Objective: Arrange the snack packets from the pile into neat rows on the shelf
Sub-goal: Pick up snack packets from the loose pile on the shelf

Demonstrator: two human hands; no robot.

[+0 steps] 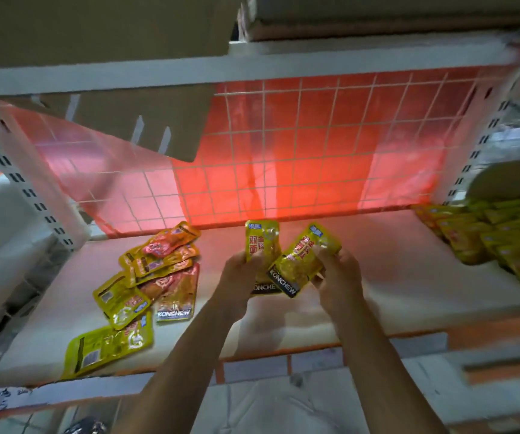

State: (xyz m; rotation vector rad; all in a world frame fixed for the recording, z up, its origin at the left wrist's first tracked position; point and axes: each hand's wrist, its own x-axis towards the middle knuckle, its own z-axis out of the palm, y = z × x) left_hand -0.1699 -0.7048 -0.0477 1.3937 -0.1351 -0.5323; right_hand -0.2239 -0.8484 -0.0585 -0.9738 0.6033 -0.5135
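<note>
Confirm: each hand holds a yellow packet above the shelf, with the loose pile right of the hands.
No: the head view shows the loose pile left of the left hand and right hand; each does hold a yellow packet above the shelf.

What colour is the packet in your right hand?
The packet is yellow with a black bottom strip; the head view shows it.

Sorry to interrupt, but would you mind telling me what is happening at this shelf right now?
A person is stocking the shelf. The left hand grips one yellow packet and the right hand grips a second packet, both held over the middle. A loose pile lies at the left; arranged rows sit at the right.
</note>
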